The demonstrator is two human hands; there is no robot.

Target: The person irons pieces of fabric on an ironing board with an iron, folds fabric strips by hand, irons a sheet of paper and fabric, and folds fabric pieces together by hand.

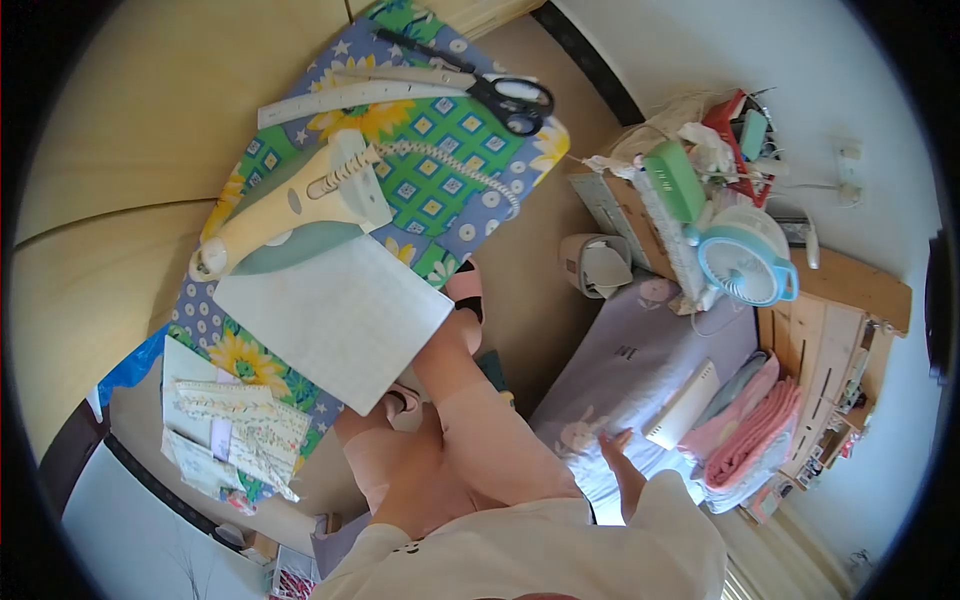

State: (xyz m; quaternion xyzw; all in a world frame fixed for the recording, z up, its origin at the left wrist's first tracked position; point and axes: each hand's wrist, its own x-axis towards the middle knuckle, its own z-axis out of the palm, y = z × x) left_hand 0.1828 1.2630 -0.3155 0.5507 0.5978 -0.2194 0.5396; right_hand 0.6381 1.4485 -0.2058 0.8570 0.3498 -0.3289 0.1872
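White sheet (335, 322): flat on the patterned tablecloth (440, 170), one corner projecting past the table edge above the legs. Desk lamp (290, 205): lies along the sheet's far side and blocks that side; its coiled cord (455, 165) trails across the cloth. Beyond the lamp are a ruler (360, 98), black-handled scissors (510, 100) and a black pen (425, 50). Floral fabric pieces (245, 425) lie at the near-left end of the table.

Right of the table: a bin (597, 265) on the floor, then a bed (640, 350) bearing a white slim box (683, 405) beside folded pink bedding (755, 430). A blue-rimmed fan (745, 262) and green box (675, 180) stand beyond.

Right hand (618, 452): over the bed near the slim box, fingers parted—nothing seen held. Left hand: at the lap, indistinct against the legs—grip and contact cannot be told.
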